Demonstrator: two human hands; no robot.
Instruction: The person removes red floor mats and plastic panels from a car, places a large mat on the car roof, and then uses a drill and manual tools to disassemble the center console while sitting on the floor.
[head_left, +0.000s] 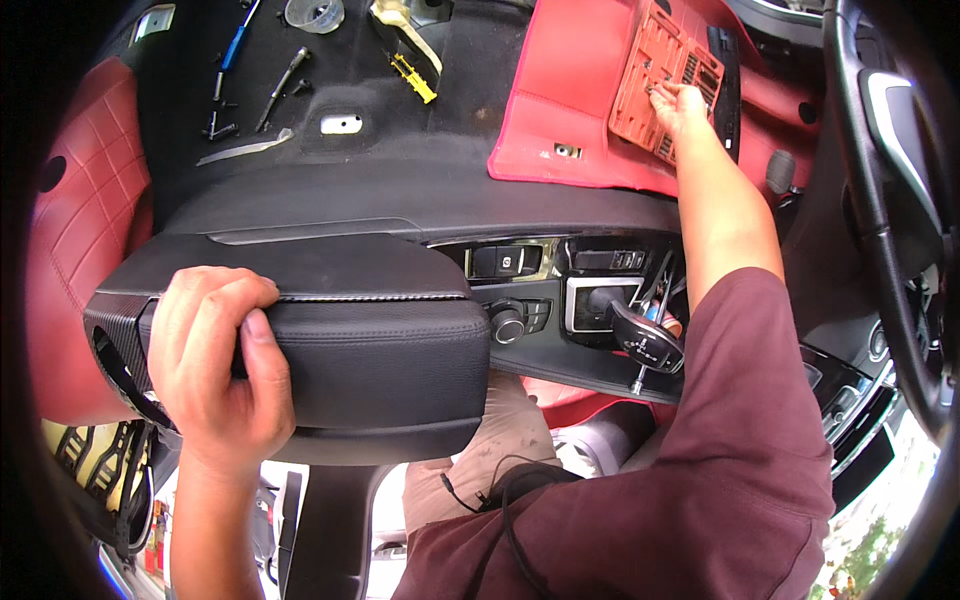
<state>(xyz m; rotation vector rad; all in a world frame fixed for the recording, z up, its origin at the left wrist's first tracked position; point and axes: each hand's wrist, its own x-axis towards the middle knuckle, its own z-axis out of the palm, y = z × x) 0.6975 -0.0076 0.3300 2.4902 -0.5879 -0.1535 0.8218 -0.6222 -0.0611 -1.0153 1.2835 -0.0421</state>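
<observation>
Orange-red rectangular plastic tool case [634, 80] on red leather-like mat [560, 90]; likely stiff, weighty, best held by rim. Right hand [683, 108]: fingers narrow, can't tell if holding; left hand [225, 360] clasps black padded armrest [385, 355].

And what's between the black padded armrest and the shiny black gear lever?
In the head view, a round dark knob and a small cluster of black buttons lie between the black padded armrest and the shiny black gear lever.
</observation>
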